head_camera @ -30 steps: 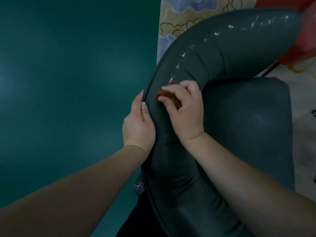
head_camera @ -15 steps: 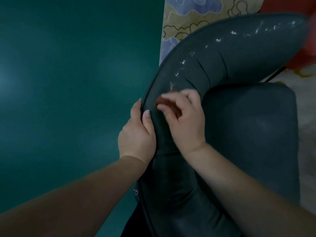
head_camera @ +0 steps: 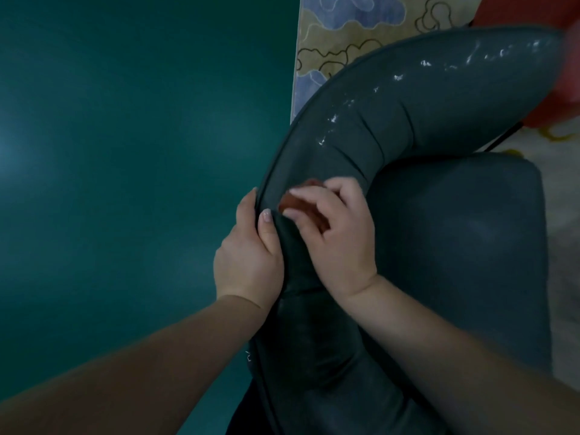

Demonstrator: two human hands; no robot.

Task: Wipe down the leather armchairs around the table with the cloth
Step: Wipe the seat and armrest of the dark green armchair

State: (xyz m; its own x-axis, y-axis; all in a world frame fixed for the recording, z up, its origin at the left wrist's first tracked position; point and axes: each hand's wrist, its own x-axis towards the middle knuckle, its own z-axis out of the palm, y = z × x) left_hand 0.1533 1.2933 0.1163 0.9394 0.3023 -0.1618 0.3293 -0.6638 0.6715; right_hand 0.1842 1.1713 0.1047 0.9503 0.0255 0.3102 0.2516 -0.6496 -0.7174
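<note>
A dark grey leather armchair (head_camera: 439, 246) fills the right half of the view, its curved padded backrest (head_camera: 392, 114) arching from bottom centre to the top right. White specks dot the top of the backrest. My left hand (head_camera: 248, 259) grips the outer edge of the backrest, thumb on top. My right hand (head_camera: 339, 233) presses a small reddish-brown cloth (head_camera: 301, 200) against the top of the backrest, right beside my left thumb. Most of the cloth is hidden under my fingers.
A dark green floor (head_camera: 125, 183) covers the left half. A patterned rug (head_camera: 345, 36) with blue and beige shapes lies beyond the chair. A red object (head_camera: 533, 11) shows at the top right corner.
Both hands have slid down the backrest toward me, and my right hand with the cloth has closed in on my left thumb.
</note>
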